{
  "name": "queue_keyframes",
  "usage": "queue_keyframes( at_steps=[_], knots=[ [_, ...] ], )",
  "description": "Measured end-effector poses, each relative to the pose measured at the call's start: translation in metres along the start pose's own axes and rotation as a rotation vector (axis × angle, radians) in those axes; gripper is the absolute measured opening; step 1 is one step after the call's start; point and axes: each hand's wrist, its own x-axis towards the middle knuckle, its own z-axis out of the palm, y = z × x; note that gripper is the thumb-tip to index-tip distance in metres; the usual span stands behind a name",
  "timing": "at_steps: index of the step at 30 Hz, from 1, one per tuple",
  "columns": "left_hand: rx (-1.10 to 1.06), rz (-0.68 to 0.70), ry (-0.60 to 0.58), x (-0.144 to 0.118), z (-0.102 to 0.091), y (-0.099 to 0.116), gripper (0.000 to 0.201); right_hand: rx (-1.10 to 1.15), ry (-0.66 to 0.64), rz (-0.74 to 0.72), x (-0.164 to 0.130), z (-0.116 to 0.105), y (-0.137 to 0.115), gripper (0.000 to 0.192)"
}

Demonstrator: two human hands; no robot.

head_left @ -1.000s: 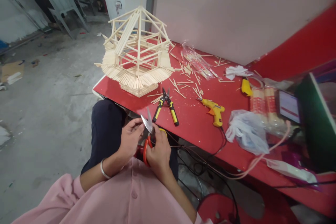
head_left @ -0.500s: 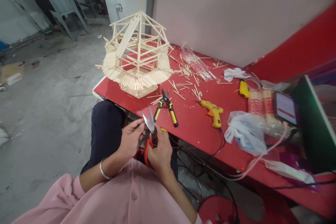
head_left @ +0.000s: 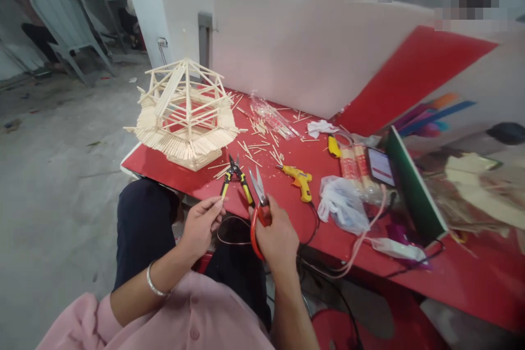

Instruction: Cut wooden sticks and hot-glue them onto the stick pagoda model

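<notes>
Red-handled scissors [head_left: 258, 202] in right hand [head_left: 276, 235]

Even, soft indoor light, faint shadows; right edge smeared with blur, wide-angle stretch at corners

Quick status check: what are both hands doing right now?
Right hand grips red-handled scissors. Left hand pinches something small, unclear. Pliers on table edge ahead.

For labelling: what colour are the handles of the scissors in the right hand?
Red-orange scissor handles, seen in the head view.
</notes>
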Motion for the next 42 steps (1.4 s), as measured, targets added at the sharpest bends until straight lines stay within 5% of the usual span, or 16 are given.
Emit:
queue_keyframes(
  at_steps=[4, 9, 15, 18, 28, 42],
  knots=[
    [0.026, -0.019, -0.085, -0.001, 0.009, -0.002, 0.036, -0.300, 0.079, 0.029, 0.025, 0.001, 0.010, 0.051],
    [0.050, 0.004, -0.123, 0.003, 0.011, -0.002, 0.035, -0.240, 0.076, 0.059, 0.042, 0.006, 0.016, 0.053],
    [0.037, 0.034, -0.040, 0.011, 0.018, 0.002, 0.040, 0.324, 0.097, -0.270, 0.012, 0.005, 0.004, 0.057],
    [0.001, 0.061, -0.051, 0.011, 0.025, 0.005, 0.040, 0.416, 0.057, -0.373, -0.007, 0.010, -0.009, 0.050],
    [-0.124, 0.104, -0.028, 0.007, 0.038, 0.012, 0.031, 0.306, 0.118, -0.392, -0.020, 0.026, -0.030, 0.048],
    [-0.062, 0.153, -0.026, 0.008, 0.034, 0.012, 0.017, 0.179, 0.139, -0.355, -0.023, 0.031, -0.029, 0.058]
  ],
)
